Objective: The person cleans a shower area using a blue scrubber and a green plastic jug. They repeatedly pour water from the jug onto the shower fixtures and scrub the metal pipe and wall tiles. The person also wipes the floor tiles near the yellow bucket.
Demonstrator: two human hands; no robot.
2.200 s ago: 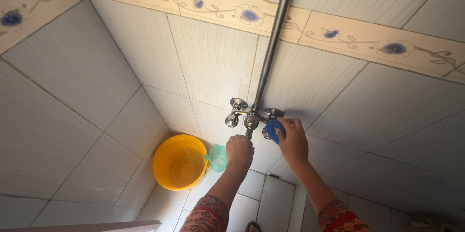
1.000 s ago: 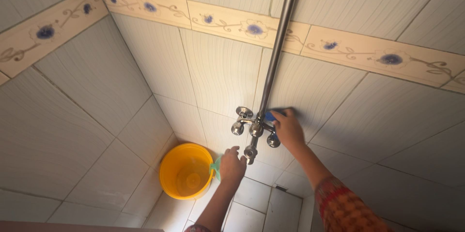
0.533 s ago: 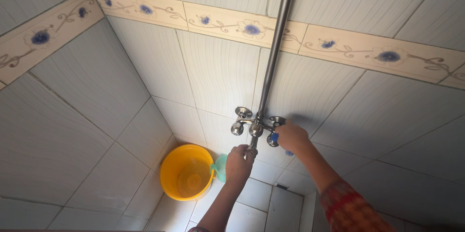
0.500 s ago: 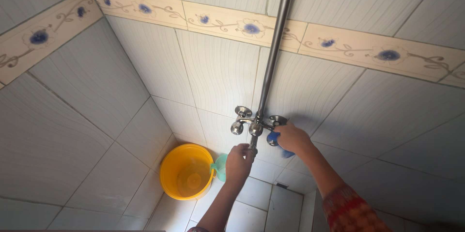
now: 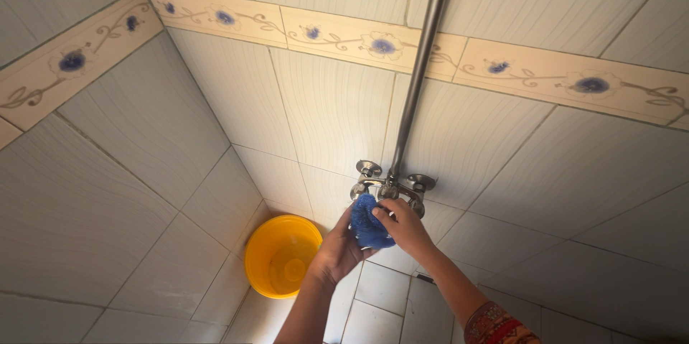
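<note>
- Blue cloth (image 5: 369, 220): bunched into a wad, held between both your hands just below the tap fitting and touching its lower part.
- Your left hand (image 5: 336, 249): cupped under and behind the cloth, fingers curled up around its left side; the fingertips are hidden by the wad, so how tightly they press cannot be told.
- Your right hand (image 5: 404, 225): laid over the cloth from the right, fingers pressed together and bent, thumb pinching the cloth's upper edge.
- Tap fitting (image 5: 391, 188): chrome wall mixer with two round knobs, one on each side; its spout seems to sit behind the cloth, but the view is poor there.
- Riser pipe (image 5: 420, 64): straight steel tube running up the wall from the fitting and out of the top of the view.
- Wall tiles (image 5: 330, 107): pale grey, finely ribbed, meeting in a corner at the left.
- Border strip (image 5: 337, 31): cream band with blue flowers and scrolling stems, crossing both walls behind the pipe.
- Yellow bucket (image 5: 282, 256): round, open, standing on the floor in the corner, near your left forearm.
- Floor tiles (image 5: 384, 290): small pale squares with dark grout.
- Sleeve (image 5: 499, 324): red patterned cuff on your right arm.
</note>
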